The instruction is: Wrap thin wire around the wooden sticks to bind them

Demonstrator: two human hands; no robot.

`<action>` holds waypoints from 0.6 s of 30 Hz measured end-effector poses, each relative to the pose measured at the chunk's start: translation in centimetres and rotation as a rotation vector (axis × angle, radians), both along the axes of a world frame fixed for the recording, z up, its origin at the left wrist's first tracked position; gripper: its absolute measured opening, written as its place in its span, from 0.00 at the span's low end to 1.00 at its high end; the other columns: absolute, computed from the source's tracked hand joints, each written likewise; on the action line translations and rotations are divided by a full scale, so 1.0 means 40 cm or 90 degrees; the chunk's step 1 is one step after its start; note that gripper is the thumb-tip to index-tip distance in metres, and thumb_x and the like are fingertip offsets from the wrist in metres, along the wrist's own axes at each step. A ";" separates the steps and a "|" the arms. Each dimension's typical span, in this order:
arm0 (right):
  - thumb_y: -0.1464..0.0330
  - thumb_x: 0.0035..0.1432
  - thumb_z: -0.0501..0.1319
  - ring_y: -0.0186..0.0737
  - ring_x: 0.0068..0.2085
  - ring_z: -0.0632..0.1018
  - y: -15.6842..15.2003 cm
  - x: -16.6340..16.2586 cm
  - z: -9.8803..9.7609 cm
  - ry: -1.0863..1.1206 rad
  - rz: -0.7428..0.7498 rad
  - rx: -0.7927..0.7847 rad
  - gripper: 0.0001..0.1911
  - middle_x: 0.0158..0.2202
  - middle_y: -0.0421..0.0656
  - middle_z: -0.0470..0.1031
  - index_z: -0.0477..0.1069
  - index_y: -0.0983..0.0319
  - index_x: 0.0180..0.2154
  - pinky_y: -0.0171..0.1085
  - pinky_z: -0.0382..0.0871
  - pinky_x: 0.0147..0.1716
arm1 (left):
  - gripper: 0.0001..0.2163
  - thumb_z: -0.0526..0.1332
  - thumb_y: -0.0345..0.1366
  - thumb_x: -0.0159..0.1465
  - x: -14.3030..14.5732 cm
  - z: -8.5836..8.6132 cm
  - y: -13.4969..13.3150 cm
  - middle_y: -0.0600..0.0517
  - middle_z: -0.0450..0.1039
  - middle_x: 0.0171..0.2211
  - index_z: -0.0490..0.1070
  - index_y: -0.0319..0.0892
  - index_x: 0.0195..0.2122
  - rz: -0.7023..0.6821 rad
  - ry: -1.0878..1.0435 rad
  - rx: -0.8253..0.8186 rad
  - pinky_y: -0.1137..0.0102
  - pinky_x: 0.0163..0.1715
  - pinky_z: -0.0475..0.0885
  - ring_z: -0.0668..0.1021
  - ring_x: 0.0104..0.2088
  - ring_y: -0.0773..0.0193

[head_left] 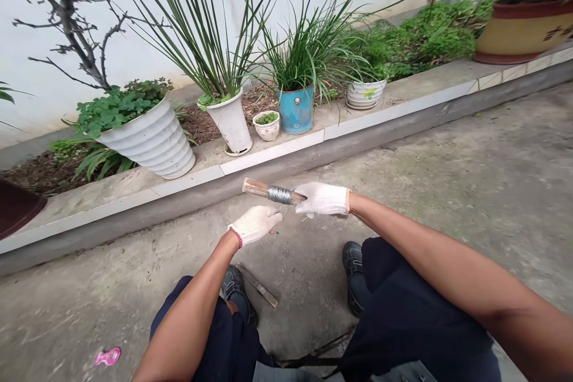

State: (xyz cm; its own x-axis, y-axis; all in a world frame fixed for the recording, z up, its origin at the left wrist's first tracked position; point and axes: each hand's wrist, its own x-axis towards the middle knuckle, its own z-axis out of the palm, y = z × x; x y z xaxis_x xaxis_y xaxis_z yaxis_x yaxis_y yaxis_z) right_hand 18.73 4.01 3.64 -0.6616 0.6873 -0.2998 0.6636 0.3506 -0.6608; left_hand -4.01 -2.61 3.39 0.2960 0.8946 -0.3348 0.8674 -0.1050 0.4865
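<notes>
Over the concrete ground, 1 wooden stick is held in the air, its right end gripped by the fingers of the gloved right hand, where a firm, steady hold is advised. The gloved left hand is placed just below, its fingers drawn narrow, though what is pinched cannot be told; the wire coil is best handled taut, its turns snug.
</notes>
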 end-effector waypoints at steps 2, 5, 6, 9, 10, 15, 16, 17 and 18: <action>0.60 0.56 0.61 0.34 0.28 0.73 0.003 -0.003 -0.014 -0.030 -0.009 0.056 0.11 0.28 0.39 0.76 0.71 0.60 0.38 0.32 0.57 0.26 | 0.19 0.51 0.45 0.69 -0.002 -0.008 0.000 0.53 0.73 0.22 0.69 0.43 0.24 -0.005 -0.005 0.003 0.69 0.29 0.61 0.72 0.24 0.62; 0.59 0.58 0.61 0.38 0.32 0.76 0.004 -0.012 -0.024 -0.102 -0.022 0.155 0.13 0.34 0.43 0.79 0.74 0.59 0.41 0.33 0.60 0.29 | 0.17 0.51 0.44 0.69 -0.002 -0.028 0.001 0.53 0.74 0.23 0.70 0.43 0.27 -0.004 -0.025 -0.003 0.69 0.29 0.63 0.74 0.24 0.62; 0.59 0.59 0.60 0.40 0.34 0.77 0.004 -0.016 -0.022 -0.129 -0.030 0.181 0.14 0.36 0.44 0.80 0.75 0.59 0.42 0.34 0.61 0.30 | 0.16 0.51 0.43 0.68 -0.002 -0.036 0.001 0.53 0.75 0.24 0.71 0.43 0.29 0.002 -0.036 -0.010 0.69 0.29 0.63 0.74 0.24 0.62; 0.64 0.61 0.59 0.46 0.38 0.81 -0.002 -0.030 -0.007 -0.223 -0.062 0.252 0.13 0.39 0.51 0.81 0.77 0.61 0.44 0.36 0.65 0.34 | 0.14 0.51 0.43 0.68 0.003 -0.052 -0.001 0.54 0.76 0.26 0.74 0.43 0.37 0.022 -0.087 -0.046 0.70 0.27 0.65 0.75 0.24 0.63; 0.67 0.61 0.60 0.49 0.40 0.82 -0.004 -0.035 0.001 -0.252 -0.074 0.282 0.13 0.40 0.54 0.81 0.78 0.63 0.44 0.37 0.67 0.36 | 0.14 0.51 0.43 0.68 0.005 -0.052 -0.003 0.54 0.76 0.27 0.74 0.43 0.39 0.022 -0.108 -0.054 0.71 0.27 0.66 0.76 0.24 0.63; 0.77 0.57 0.57 0.58 0.45 0.82 -0.016 -0.046 0.047 -0.314 -0.073 0.437 0.15 0.42 0.64 0.80 0.79 0.71 0.43 0.45 0.72 0.42 | 0.16 0.52 0.45 0.68 0.006 -0.009 -0.028 0.54 0.75 0.27 0.74 0.42 0.41 -0.007 -0.168 -0.026 0.71 0.31 0.69 0.77 0.27 0.64; 0.78 0.58 0.56 0.59 0.45 0.82 -0.018 -0.047 0.056 -0.325 -0.068 0.455 0.15 0.42 0.65 0.80 0.79 0.72 0.43 0.46 0.72 0.41 | 0.16 0.51 0.46 0.68 0.003 0.004 -0.036 0.55 0.74 0.26 0.75 0.42 0.40 -0.016 -0.165 -0.011 0.71 0.32 0.69 0.77 0.28 0.63; 0.78 0.58 0.56 0.60 0.45 0.82 -0.019 -0.048 0.065 -0.340 -0.063 0.464 0.16 0.43 0.65 0.80 0.80 0.73 0.43 0.47 0.72 0.41 | 0.18 0.51 0.47 0.68 0.001 0.017 -0.044 0.55 0.73 0.24 0.76 0.41 0.41 -0.023 -0.158 0.006 0.71 0.33 0.68 0.77 0.29 0.63; 0.78 0.58 0.56 0.60 0.46 0.82 -0.020 -0.050 0.073 -0.361 -0.056 0.459 0.16 0.43 0.66 0.80 0.80 0.73 0.43 0.47 0.72 0.42 | 0.19 0.51 0.48 0.69 -0.001 0.028 -0.054 0.55 0.72 0.23 0.76 0.41 0.41 -0.028 -0.150 0.022 0.70 0.33 0.68 0.76 0.29 0.62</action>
